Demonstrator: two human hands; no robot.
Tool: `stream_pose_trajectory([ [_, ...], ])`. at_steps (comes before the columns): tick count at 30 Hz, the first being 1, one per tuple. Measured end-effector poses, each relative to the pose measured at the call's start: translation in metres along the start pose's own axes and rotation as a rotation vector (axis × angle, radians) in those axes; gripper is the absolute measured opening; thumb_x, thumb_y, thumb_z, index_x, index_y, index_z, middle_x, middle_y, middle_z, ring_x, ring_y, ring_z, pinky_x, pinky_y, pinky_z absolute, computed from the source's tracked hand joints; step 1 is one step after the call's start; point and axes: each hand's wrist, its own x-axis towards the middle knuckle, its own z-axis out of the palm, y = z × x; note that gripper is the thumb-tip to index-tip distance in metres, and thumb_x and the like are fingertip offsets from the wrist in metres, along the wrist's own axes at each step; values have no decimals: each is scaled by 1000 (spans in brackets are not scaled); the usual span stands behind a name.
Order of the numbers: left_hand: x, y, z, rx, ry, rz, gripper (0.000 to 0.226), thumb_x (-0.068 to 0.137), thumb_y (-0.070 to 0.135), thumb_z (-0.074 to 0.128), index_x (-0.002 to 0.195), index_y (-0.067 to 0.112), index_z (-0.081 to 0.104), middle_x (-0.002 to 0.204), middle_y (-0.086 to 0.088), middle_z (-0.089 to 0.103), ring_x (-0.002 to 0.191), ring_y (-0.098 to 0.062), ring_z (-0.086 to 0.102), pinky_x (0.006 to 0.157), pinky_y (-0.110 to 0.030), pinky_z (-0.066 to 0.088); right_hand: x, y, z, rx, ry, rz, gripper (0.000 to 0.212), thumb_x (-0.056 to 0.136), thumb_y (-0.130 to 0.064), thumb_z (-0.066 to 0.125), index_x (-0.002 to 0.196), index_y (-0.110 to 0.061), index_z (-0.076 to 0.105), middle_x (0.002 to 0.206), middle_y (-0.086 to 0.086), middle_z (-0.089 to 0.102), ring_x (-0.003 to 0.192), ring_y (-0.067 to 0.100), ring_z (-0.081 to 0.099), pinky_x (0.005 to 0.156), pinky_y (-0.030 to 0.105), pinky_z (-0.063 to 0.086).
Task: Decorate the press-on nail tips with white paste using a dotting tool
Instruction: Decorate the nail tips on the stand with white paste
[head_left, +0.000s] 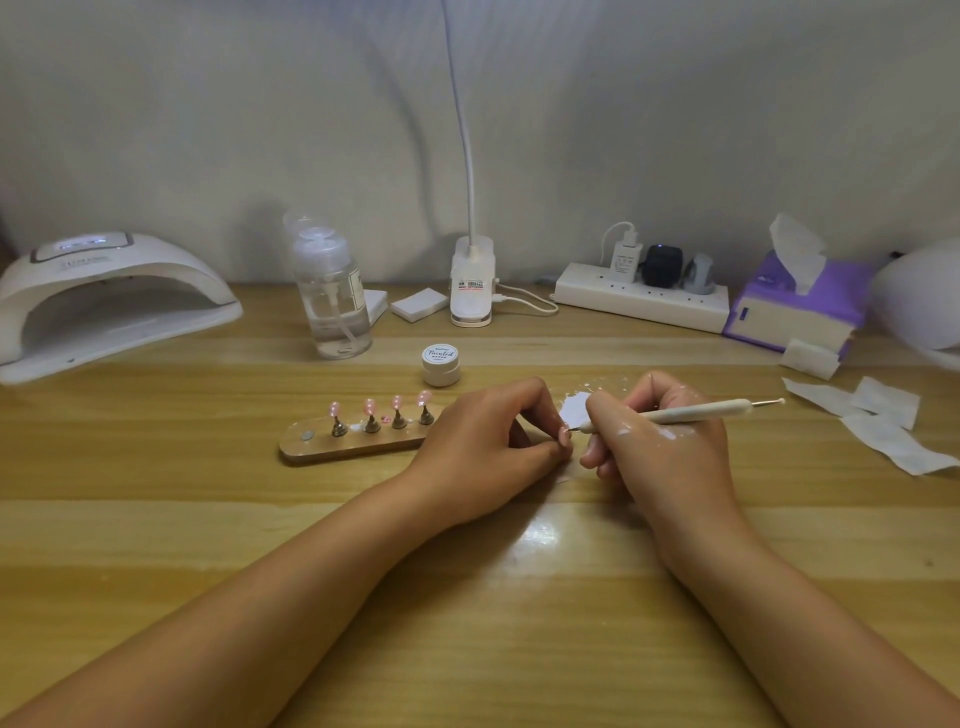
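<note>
Nail tip (564, 434) is pinched by left hand (488, 441), tool (691, 411) gripped by right hand (660, 441); a smear could be caused by heavy pressing.

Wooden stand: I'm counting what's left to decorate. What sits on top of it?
Four pink nail tips on metal pegs top the wooden stand; the left hand hides its right end.

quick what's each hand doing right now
Left hand: pinches a pink nail tip.
Right hand: grips the dotting tool, its point at that nail tip.
</note>
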Motion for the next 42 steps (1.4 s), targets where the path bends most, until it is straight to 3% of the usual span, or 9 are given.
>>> stream_pose_trajectory([
  [18, 0, 0, 0, -1, 2, -9, 27, 85, 23, 73, 72, 38, 54, 72, 30, 61, 60, 3, 58, 53, -14, 34, 0, -2, -1, 20, 2, 5, 23, 80, -8, 64, 65, -12, 46, 45, 8, 60, 36, 8, 47, 40, 15, 38],
  [24, 1, -2, 1, -28, 1, -25, 21, 84, 20, 72, 75, 33, 58, 76, 25, 65, 62, 0, 60, 59, -25, 38, 0, -1, 0, 18, 3, 2, 28, 80, -7, 63, 62, -14, 42, 44, 8, 59, 36, 9, 46, 39, 14, 36],
  [42, 1, -3, 1, -21, -6, -12, 25, 85, 22, 73, 74, 37, 56, 72, 28, 61, 59, 1, 57, 56, -24, 35, 0, 0, 1, 22, -17, -1, 26, 80, -6, 63, 65, -12, 44, 44, 9, 59, 36, 8, 47, 41, 15, 38],
])
